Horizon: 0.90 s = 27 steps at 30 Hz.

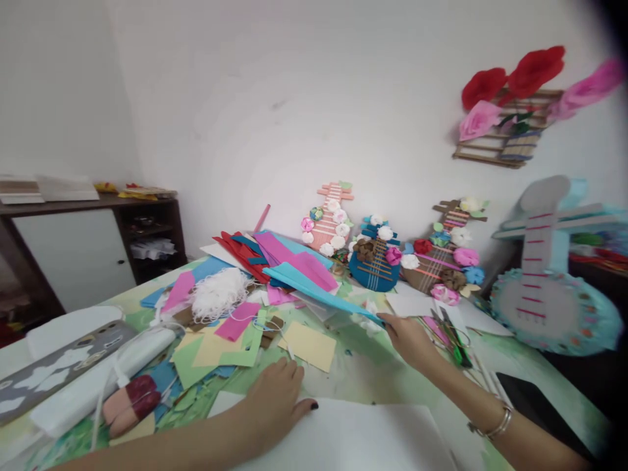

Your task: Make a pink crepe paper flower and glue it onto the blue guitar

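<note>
A long, light blue paper sheet [318,296], narrowed to a point at its near end, is stretched across the middle of the green-patterned desk [356,383]; its tip is pinched between the thumb and fingers of the right hand [408,339], and its far part is laid on a heap of coloured papers. The left hand [277,396] is rested on a large white paper sheet [377,432] at the near edge, its fingers kept close together and its thumb held apart. Just beyond its fingertips a pale yellow paper rectangle [314,347] is seen. In the heap, a magenta paper strip [300,265] and folded red paper pieces [243,252] are included, with a tangled bundle of white yarn [220,294] placed to the left. Behind, three flower-decorated, instrument-shaped crafts, one pink [326,226], one blue [362,269] and one brown [432,265], are leaned near the white wall [220,111]. Green-handled scissors [460,353] are laid beyond the right forearm, and a larger grey and turquoise instrument-shaped craft [532,307] is stood at the far right.
</note>
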Motion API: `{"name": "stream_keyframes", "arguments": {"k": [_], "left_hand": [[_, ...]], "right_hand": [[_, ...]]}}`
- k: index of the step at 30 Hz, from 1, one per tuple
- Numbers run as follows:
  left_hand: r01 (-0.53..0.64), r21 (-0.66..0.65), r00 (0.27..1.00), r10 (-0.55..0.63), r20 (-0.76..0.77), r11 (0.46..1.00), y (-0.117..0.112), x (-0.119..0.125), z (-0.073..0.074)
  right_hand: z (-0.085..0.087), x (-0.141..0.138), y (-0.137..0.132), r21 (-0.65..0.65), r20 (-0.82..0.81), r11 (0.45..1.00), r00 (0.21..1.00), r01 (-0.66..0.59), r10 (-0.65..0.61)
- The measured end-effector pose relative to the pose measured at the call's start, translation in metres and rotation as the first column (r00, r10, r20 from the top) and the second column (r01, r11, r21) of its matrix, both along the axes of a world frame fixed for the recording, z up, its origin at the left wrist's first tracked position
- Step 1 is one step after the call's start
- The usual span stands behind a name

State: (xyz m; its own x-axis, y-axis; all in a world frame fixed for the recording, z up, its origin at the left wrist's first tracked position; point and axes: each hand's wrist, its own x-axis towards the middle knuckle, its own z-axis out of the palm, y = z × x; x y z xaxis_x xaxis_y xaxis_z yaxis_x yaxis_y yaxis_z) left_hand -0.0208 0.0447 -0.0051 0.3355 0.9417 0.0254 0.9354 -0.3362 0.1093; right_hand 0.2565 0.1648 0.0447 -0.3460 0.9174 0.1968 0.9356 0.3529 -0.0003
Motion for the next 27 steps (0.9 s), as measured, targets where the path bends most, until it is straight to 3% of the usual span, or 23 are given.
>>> {"name": "stream_keyframes", "arguments": {"k": [2,4,7,9,11,14,16,18,21,27], "left_hand": [[0.005,-0.017,0.999,-0.005,0.035,1.000,-0.005,0.001,-0.004],[0.014,-0.020,0.998,-0.013,0.055,1.000,-0.008,0.001,-0.010],[0.000,-0.026,0.996,0.002,0.085,1.000,-0.006,0.001,-0.015],[-0.028,-0.036,0.994,0.032,0.108,0.999,-0.004,0.002,-0.013],[-0.066,-0.060,0.989,0.073,0.132,0.996,-0.001,0.002,-0.010],[-0.078,-0.093,0.986,0.090,0.143,0.993,0.003,-0.002,-0.005],[-0.044,-0.094,0.989,0.056,0.137,0.995,0.005,-0.004,-0.004],[0.000,-0.101,0.989,0.015,0.145,0.995,0.007,-0.005,-0.004],[0.036,-0.131,0.991,-0.019,0.131,0.991,0.006,-0.001,-0.002],[-0.001,-0.174,1.000,0.000,-0.010,0.985,-0.001,0.015,0.004]], "right_hand": [[-0.011,0.012,-0.015,-0.012,0.035,0.999,0.998,-0.045,0.045],[-0.023,0.021,-0.029,0.008,0.088,0.985,0.981,-0.172,0.171],[-0.040,0.031,-0.047,0.123,0.178,0.915,0.916,-0.384,0.360],[-0.044,0.036,-0.058,0.179,0.202,0.882,0.894,-0.436,0.401],[-0.040,0.039,-0.070,0.157,0.199,0.904,0.909,-0.399,0.366],[-0.024,0.045,-0.085,-0.041,0.164,0.982,0.969,-0.182,0.186],[-0.013,0.048,-0.089,-0.208,0.085,0.977,0.994,-0.046,0.065],[-0.007,0.050,-0.085,-0.321,-0.074,0.947,0.997,-0.015,-0.009],[-0.009,0.045,-0.065,-0.344,-0.227,0.938,0.973,-0.032,-0.050],[-0.028,0.011,-0.017,-0.338,-0.179,0.939,0.976,0.054,-0.120]]}}
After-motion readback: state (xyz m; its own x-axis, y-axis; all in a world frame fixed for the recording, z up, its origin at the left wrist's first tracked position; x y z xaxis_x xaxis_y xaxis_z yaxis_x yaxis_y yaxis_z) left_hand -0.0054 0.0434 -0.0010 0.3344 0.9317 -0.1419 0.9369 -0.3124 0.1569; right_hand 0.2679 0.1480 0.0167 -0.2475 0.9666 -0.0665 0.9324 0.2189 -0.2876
